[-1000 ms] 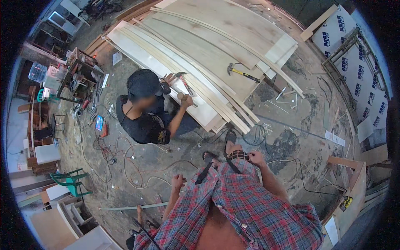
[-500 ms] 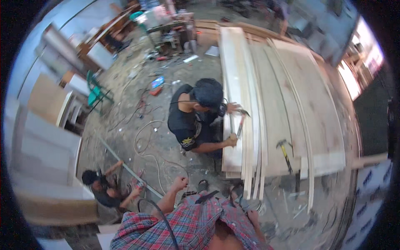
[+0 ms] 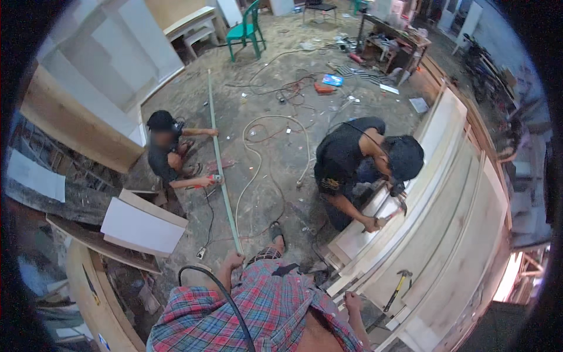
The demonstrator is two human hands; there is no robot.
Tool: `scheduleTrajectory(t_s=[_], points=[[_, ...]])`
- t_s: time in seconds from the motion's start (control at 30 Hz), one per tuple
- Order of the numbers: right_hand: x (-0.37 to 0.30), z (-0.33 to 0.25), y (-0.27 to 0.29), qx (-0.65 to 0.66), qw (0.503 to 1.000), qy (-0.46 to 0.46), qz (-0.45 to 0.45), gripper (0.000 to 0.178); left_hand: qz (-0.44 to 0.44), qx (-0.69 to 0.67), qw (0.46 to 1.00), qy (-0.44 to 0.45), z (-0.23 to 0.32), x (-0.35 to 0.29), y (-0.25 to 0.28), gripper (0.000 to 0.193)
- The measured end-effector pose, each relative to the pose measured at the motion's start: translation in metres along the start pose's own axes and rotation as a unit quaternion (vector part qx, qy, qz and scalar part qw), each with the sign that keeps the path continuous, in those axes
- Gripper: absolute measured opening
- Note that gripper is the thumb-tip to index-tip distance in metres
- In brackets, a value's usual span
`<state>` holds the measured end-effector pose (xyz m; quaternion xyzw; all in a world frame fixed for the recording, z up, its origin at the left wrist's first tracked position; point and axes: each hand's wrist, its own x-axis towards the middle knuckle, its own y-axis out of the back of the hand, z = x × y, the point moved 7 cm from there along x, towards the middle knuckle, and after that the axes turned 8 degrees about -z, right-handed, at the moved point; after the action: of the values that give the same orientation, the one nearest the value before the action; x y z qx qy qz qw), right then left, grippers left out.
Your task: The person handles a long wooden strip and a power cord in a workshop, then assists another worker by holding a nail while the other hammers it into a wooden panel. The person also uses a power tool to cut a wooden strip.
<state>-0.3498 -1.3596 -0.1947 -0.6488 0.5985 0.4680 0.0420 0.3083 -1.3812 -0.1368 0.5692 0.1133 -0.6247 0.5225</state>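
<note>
My left hand hangs low with its fingers curled and nothing visible in them. It overlaps the near end of a long pale-green bar; I cannot tell whether they touch. Down on the right, my right hand is loosely closed beside the near ends of the stacked wooden boards, with nothing seen in it. A claw hammer with a yellow and black handle lies on those boards. At the boards' left edge a co-worker bends over, gripping another hammer.
Another person squats at the left with a red power tool at the bar. Hoses and cables snake over the floor. White panels lean at the left. A green chair and a cluttered workbench stand farther back.
My view has swung left, so the boards and co-workers appear farther right and turned. My left hand now overlaps the bar's end. The bending co-worker's head is lower over the boards.
</note>
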Motion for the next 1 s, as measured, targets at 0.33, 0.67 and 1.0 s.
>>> scheduleTrajectory(t_s=[0.33, 0.67, 1.0], points=[[0.070, -0.309, -0.111, -0.043, 0.988, 0.090, -0.120, 0.030, 0.033, -0.029, 0.995, -0.090, 0.028, 0.069, 0.090, 0.043], [0.137, -0.504, -0.118, -0.050, 0.973, 0.194, -0.112, 0.028, 0.045, -0.232, 0.968, -0.081, 0.061, 0.131, 0.187, 0.031], [0.284, -0.621, -0.121, -0.084, 0.963, 0.226, -0.123, 0.032, 0.007, 0.027, 0.999, -0.021, 0.054, 0.202, 0.248, 0.034]])
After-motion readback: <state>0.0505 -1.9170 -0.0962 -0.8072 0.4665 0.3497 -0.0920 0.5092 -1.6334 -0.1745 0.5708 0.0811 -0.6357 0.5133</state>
